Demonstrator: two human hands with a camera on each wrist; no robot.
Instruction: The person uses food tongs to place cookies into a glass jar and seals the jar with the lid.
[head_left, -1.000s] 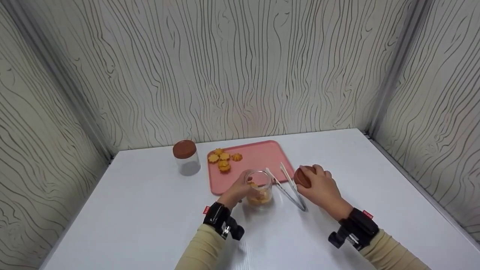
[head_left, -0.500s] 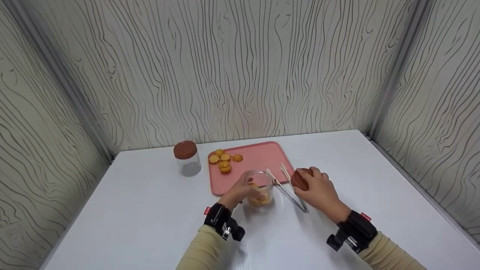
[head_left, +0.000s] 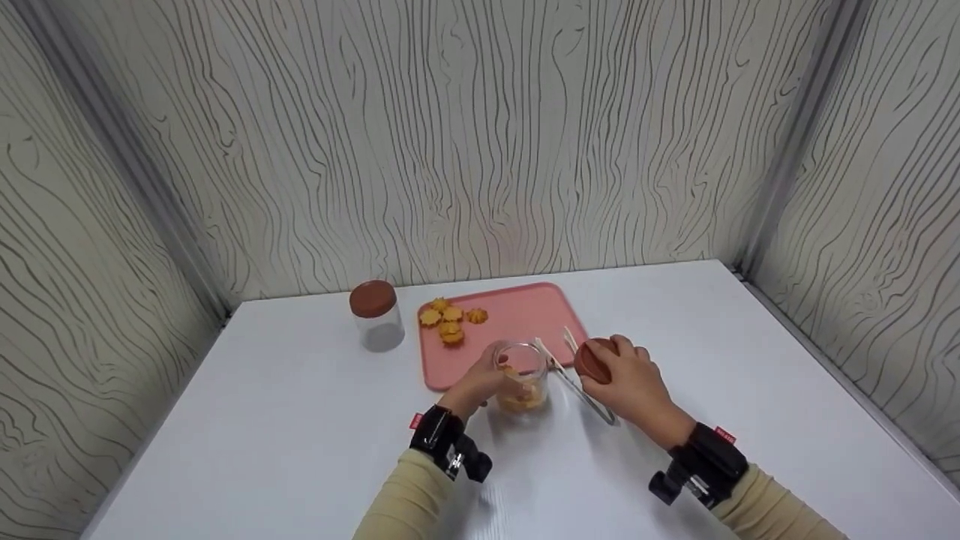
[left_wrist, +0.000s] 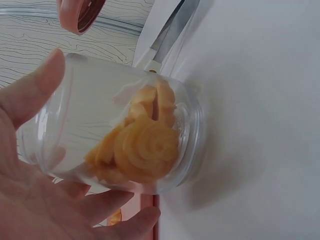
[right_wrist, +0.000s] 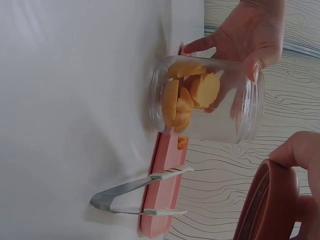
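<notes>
My left hand point(head_left: 477, 381) holds an uncapped clear jar point(head_left: 529, 381) around its side, thumb and fingers on opposite sides. Several swirled yellow cookies point(left_wrist: 146, 147) lie at the bottom of that jar, which stands upright on the table. With its fingertips, my right hand point(head_left: 636, 384) grips a brown screw lid point(head_left: 592, 363), tilted so its hollow side faces the jar. The lid is apart from the jar mouth, to its right. Tongs point(right_wrist: 112, 196) rest spread on the tray's near edge and the table, partly hidden by the right hand in the head view.
Behind the hands is a pink tray point(head_left: 517, 311), with several yellow cookies point(head_left: 451, 331) at its left. A second clear jar point(head_left: 380, 334) with a brown lid point(head_left: 373, 298) on it stands left of the tray. Wood-grain patterned panels point(head_left: 480, 150) enclose the white table point(head_left: 277, 420).
My right hand has moved left with the lid, closer to the jar and across part of the tongs. The left hand and jar have stayed in place.
</notes>
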